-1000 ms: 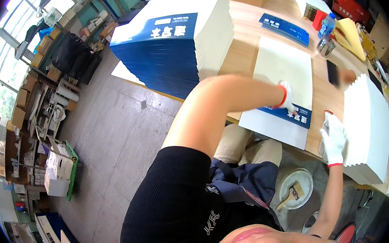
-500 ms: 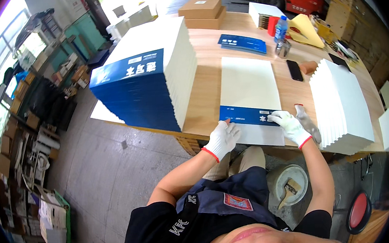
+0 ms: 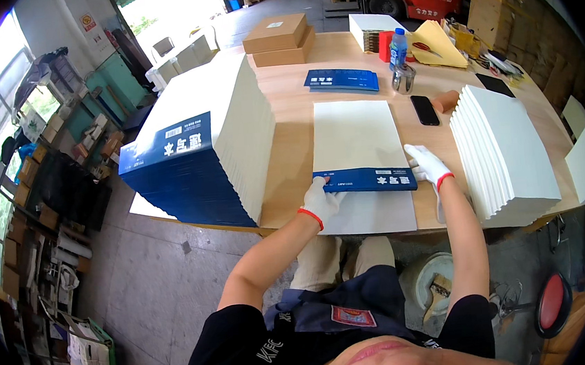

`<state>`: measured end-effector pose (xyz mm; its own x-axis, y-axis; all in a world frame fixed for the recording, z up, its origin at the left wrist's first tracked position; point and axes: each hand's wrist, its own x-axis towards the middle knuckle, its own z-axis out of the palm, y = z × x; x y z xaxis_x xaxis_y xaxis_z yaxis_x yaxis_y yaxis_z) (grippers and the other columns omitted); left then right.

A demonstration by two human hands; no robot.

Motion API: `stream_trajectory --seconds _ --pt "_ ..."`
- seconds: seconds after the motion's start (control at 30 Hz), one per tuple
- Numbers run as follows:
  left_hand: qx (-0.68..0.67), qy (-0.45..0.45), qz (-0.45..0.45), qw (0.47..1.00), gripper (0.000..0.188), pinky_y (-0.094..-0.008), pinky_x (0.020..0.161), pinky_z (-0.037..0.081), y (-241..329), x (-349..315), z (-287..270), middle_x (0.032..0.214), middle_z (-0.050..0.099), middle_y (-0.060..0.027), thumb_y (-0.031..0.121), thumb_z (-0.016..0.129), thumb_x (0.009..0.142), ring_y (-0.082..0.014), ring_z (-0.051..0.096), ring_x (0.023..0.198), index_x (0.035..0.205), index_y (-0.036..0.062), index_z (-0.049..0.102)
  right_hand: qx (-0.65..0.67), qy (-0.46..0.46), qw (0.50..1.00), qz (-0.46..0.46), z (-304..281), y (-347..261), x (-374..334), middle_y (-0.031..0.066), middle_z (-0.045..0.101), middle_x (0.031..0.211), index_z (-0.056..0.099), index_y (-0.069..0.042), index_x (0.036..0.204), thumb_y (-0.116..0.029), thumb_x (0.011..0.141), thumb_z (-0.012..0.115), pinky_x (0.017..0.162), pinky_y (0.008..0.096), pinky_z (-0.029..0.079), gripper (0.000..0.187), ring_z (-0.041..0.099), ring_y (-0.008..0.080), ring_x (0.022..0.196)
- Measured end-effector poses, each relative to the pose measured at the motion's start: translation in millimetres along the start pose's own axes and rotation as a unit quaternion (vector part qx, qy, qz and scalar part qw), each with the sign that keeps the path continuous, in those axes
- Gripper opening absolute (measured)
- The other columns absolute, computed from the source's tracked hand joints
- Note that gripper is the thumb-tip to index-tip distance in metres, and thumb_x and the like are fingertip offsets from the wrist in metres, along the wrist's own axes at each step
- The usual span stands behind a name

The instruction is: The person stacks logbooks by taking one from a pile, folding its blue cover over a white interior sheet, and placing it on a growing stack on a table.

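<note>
A cream writing pad (image 3: 356, 135) with a dark blue strip along its near edge lies on a grey sheet (image 3: 372, 214) at the front of the wooden table (image 3: 293, 113). My left hand (image 3: 321, 201), in a white glove with a red cuff, presses on the left end of the blue strip. At the strip's right end rests my right hand (image 3: 427, 164), gloved the same way, fingers spread. Neither hand grips anything.
A tall stack of blue-edged pads (image 3: 199, 149) stands left. A fanned stack of white pads (image 3: 502, 150) stands right. Behind lie a blue pad (image 3: 340, 79), a phone (image 3: 424, 110), a bottle (image 3: 398, 48), cardboard boxes (image 3: 278, 39). A bucket (image 3: 430, 288) and red stool (image 3: 552, 302) stand below.
My view has swung from the left toward the table's middle. My left hand has come down to the strip's left end, and both hands now rest flat on the blue strip.
</note>
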<state>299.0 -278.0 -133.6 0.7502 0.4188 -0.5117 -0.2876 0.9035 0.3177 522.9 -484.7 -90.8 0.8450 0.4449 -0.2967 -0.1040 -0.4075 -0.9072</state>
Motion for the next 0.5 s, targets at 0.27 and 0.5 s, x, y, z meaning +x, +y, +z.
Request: stream_trajectory --seconds 0.27,0.5 --pt "0.069 -0.035 0.045 0.996 0.022 -0.057 0.104 0.05 12 -35 39 0.118 0.058 -0.0133 0.002 0.048 0.094 -0.0317 0.057 0.114 0.116 0.0039 0.051 0.12 -0.143 0.979 -0.078 -10 18 48 0.0047 0.069 0.11 0.062 -0.002 0.126 -0.033 0.097 0.061 0.08 0.0251 0.051 0.042 0.065 0.0115 0.093" --pt "0.193 -0.102 0.153 0.964 0.052 -0.048 0.091 0.056 34 -121 71 0.121 0.056 -0.0137 0.008 0.056 0.093 -0.0285 0.061 0.104 0.142 0.0057 0.04 0.247 -0.085 0.95 -0.172 -5 -41 -78 0.0064 0.067 0.112 0.058 -0.001 0.131 -0.022 0.101 0.056 0.081 0.0244 0.054 0.037 0.066 0.0124 0.096"
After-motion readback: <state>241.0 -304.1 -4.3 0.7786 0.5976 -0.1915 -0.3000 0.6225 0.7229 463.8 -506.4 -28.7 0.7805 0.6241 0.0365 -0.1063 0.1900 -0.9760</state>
